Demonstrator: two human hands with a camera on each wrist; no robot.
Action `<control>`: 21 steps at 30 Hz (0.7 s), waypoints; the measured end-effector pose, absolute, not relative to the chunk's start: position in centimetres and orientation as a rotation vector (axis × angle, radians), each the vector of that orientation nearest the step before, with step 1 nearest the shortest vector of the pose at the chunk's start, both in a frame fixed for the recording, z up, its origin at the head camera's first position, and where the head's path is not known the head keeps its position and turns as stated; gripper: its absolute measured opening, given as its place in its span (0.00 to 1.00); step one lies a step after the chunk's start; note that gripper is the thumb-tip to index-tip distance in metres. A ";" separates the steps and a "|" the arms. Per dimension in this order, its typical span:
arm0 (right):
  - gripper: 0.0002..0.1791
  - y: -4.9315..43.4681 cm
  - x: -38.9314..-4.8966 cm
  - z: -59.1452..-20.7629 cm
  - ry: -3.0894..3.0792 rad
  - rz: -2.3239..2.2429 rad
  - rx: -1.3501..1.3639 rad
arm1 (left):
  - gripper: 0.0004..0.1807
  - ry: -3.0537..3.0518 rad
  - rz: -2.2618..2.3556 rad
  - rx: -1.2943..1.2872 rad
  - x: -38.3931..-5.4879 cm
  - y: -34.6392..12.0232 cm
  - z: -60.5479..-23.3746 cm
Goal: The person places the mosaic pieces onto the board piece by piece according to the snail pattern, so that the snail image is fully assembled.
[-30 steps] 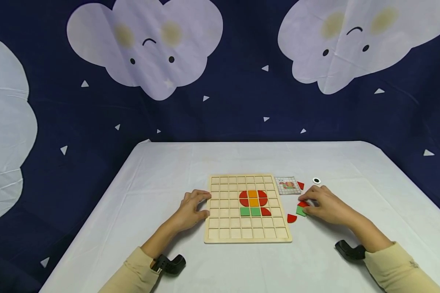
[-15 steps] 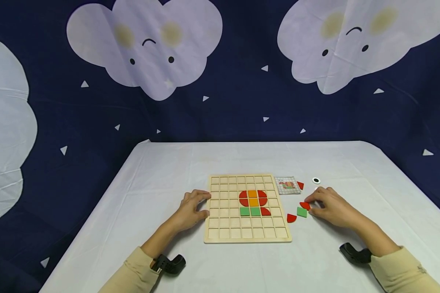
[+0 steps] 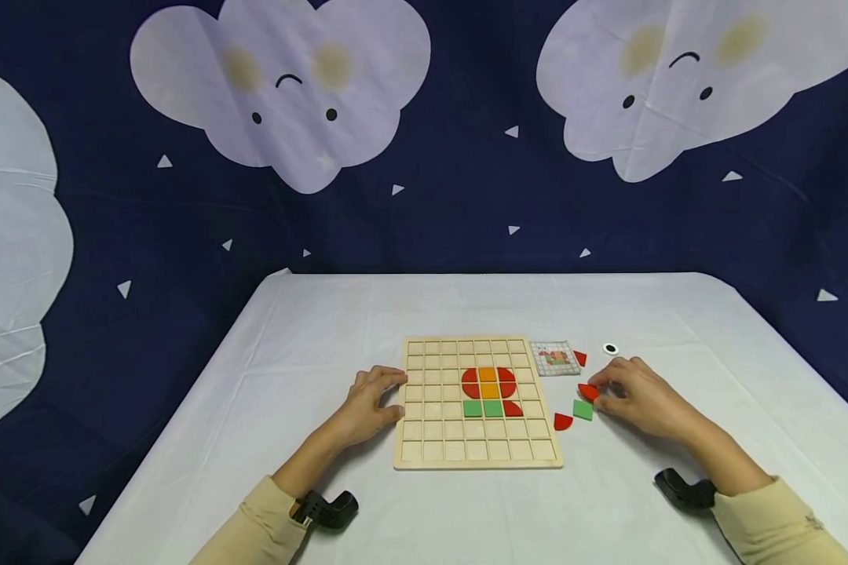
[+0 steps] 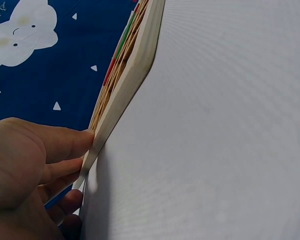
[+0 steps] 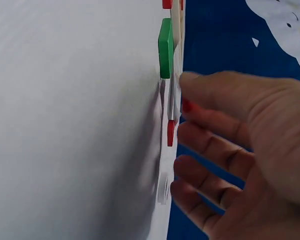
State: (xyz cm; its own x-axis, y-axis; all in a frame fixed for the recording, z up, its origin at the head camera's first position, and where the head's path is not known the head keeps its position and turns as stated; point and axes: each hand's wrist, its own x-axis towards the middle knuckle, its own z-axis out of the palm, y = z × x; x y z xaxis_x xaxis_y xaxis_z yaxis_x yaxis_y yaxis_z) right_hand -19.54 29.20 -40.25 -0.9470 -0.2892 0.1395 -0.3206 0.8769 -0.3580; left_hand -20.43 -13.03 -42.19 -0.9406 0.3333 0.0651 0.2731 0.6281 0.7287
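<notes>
My right hand (image 3: pixel 639 398) pinches a red quarter-circle tile (image 3: pixel 588 392) between thumb and forefinger; in the right wrist view only a bit of red shows behind the thumb. A green square tile (image 3: pixel 583 410) lies just below it on the table. My left hand (image 3: pixel 363 406) rests against the left edge of the wooden grid board (image 3: pixel 431 451), thumb and forefinger spread apart along it. Right of the board's middle sit red rounded tiles (image 3: pixel 469 383) around orange squares (image 3: pixel 488 382). Beneath them are two green squares (image 3: pixel 473 408) and a red quarter-circle (image 3: pixel 513 408).
A pattern card (image 3: pixel 554 359) lies by the board's upper right corner, with another red tile (image 3: pixel 580 358) at its edge. A white disc with a black centre (image 3: pixel 611 349) lies farther right. One more red quarter-circle (image 3: pixel 562 421) lies close to the board's right edge.
My right hand has drawn slightly right with the red tile, which has come off the green square and turned between the fingers. My left hand and the board stay in place.
</notes>
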 end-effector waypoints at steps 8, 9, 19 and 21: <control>0.12 26.2 -19.7 -39.4 -2.899 0.638 0.603 | 0.25 2.760 1.234 0.513 -20.4 -13.0 -42.3; 0.12 25.7 -19.7 -39.4 -2.897 0.642 0.614 | 0.25 2.763 1.232 0.512 -20.5 -13.0 -42.3; 0.11 20.2 -19.9 -39.2 -2.824 0.626 0.785 | 0.25 2.796 1.208 0.532 -20.6 -13.1 -42.5; 0.10 19.1 -19.9 -39.2 -2.820 0.618 0.811 | 0.25 2.798 1.210 0.526 -20.6 -13.1 -42.5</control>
State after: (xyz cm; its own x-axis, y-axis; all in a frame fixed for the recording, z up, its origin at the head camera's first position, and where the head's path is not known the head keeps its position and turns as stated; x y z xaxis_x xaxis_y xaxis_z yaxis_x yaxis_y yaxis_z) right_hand -19.89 19.12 -39.23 -0.8443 -0.4768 0.2447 -0.5354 0.7699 -0.3472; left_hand -20.59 -13.05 -42.45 -0.9410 0.3262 0.0897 0.2888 0.6366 0.7151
